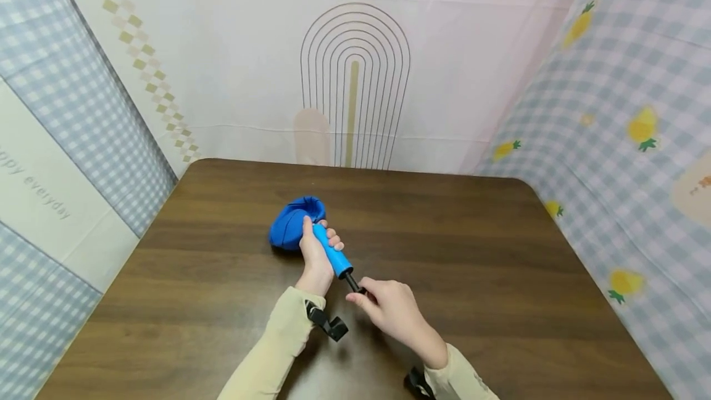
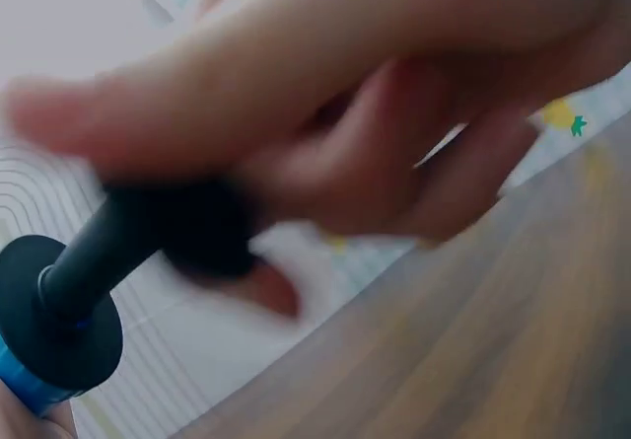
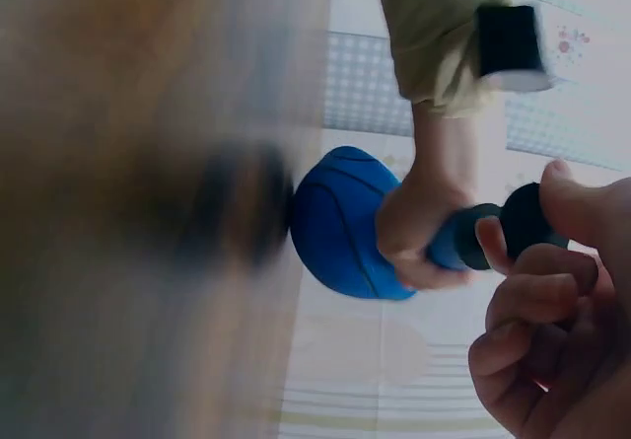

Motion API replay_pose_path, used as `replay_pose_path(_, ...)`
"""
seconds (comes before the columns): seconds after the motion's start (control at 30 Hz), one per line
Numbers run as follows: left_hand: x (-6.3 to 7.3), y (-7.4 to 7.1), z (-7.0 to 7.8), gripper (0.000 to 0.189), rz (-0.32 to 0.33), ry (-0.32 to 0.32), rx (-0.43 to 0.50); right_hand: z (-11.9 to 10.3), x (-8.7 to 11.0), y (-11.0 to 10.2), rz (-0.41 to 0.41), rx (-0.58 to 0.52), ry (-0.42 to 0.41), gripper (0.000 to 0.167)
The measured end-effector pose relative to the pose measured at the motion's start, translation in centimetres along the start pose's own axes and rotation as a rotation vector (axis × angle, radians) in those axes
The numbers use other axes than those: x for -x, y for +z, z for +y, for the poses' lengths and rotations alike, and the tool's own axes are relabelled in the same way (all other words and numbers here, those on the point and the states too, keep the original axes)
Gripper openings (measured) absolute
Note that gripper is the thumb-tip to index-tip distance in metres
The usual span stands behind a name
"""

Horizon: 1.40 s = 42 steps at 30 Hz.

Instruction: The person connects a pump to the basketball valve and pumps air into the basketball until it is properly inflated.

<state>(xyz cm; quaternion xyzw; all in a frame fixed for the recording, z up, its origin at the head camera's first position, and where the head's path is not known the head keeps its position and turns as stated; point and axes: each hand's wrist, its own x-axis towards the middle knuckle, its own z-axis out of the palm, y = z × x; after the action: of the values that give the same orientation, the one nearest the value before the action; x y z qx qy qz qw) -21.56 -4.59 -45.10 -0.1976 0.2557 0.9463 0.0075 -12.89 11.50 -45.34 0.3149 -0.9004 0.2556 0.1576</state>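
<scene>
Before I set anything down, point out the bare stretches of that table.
The table is bare between the right hand and its right edge, and between the left sleeve and its left edge. Crowded: mid-table, where the blue ball, left hand and blue pump cluster.

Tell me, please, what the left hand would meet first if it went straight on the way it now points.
Most likely the ball, which sits just beyond the left hand; whether the two already touch is hard to tell.
</scene>
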Motion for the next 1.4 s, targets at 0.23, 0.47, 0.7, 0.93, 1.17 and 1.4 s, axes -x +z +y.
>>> replay_pose_path(0.23, -0.8, 0.1, 1.1, 0.044, 0.017, 0.038, -0.005, -0.6, 3.6, -2.0, 0.039, -0.084, -0.057, 0.027)
replay_pose_path(0.47, -0.4, 0.3, -0.4, 0.045, 0.034, 0.016, 0.013, 0.4, 2.8, -1.4, 0.053, -0.003, -0.066, 0.031)
replay_pose_path(0.7, -0.2, 0.8, -1.6, 0.045, 0.02, 0.049, 0.038, 1.8, -0.8, 0.0, 0.003, 0.023, 0.04, 0.028)
replay_pose_path(0.93, -0.4, 0.2, -0.8, 0.044, -0.008, -0.003, -0.002, 0.9, 0.2, -0.4, 0.0, 0.034, -0.011, 0.034)
replay_pose_path(1.17, -0.8, 0.1, 0.3, 0.044, 0.011, -0.013, 0.005, -0.7, 3.9, -3.1, 0.056, 0.036, -0.102, 0.037)
replay_pose_path(1.4, -0.9, 0.2, 0.2, 0.044, 0.019, -0.027, 0.033, -0.2, 2.7, -2.3, 0.089, 0.088, -0.116, 0.034)
